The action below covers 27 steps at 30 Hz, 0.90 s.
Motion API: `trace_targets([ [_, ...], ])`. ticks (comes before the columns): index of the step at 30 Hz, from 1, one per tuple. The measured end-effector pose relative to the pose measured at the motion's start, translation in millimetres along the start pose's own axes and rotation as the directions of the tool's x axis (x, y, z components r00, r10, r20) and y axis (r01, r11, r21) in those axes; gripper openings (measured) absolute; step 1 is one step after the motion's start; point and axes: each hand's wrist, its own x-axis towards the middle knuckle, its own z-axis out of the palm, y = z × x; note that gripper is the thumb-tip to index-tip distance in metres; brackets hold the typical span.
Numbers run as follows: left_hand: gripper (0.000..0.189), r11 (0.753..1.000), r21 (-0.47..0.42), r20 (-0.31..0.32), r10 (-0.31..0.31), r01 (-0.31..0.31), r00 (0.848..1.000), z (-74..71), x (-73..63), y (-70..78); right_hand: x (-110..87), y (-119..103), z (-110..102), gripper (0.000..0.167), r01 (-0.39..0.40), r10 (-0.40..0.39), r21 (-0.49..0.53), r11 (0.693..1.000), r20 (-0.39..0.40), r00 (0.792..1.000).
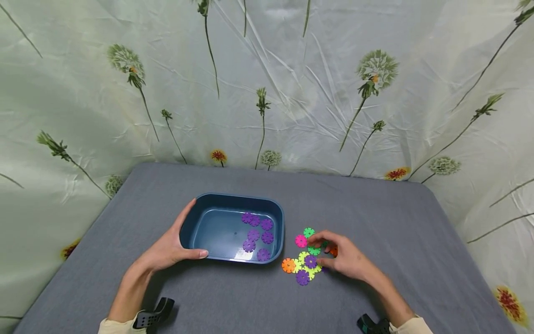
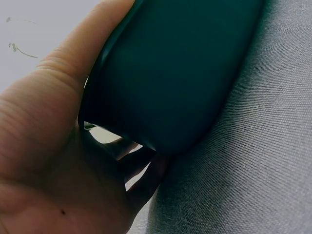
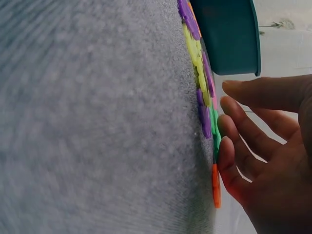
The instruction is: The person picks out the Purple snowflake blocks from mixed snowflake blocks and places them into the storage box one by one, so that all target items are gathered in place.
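Note:
My left hand (image 1: 166, 246) grips the left end of a blue plastic tub (image 1: 214, 229), its thumb lying along the near rim. In the left wrist view the tub's outer wall (image 2: 180, 73) fills the space beside the thumb. Several purple notched discs (image 1: 267, 224) lie in the tub's right half. My right hand (image 1: 348, 257) is over a loose group of discs right of the tub, fingers bent and apart, nothing seen between them. In that group are an orange disc (image 1: 288, 265), a pink disc (image 1: 301, 240), purple (image 1: 302, 277), yellow and green ones. Some are hidden under the hand.
A grey cloth (image 1: 233, 301) covers the table. Behind it hangs a pale curtain (image 1: 292, 93) with dandelion prints. Black wrist devices (image 1: 154, 314) sit near both sleeves.

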Motion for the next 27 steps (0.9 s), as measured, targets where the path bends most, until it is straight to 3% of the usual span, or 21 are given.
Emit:
trace_targets([
  [5, 0.134, 1.0, 0.0, 0.0, 0.003, -0.003, 1.0, 0.3, -0.1, 0.3, 0.0, -2.3, 1.5, 0.044, -0.015, 0.016, -0.031, 0.999, 0.051, 0.999],
  [12, 0.134, 1.0, 0.0, 0.001, 0.002, -0.002, 1.0, 1.1, 0.5, 0.5, 0.3, -0.7, 2.3, 0.041, 0.029, -0.023, -0.064, 0.998, 0.102, 0.995],
  [27, 0.133, 1.0, 0.009, 0.003, -0.019, 0.019, 1.0, -0.1, -0.4, 2.2, 1.8, -6.7, 4.4, 0.035, 0.014, -0.008, -0.081, 0.997, 0.079, 0.997],
])
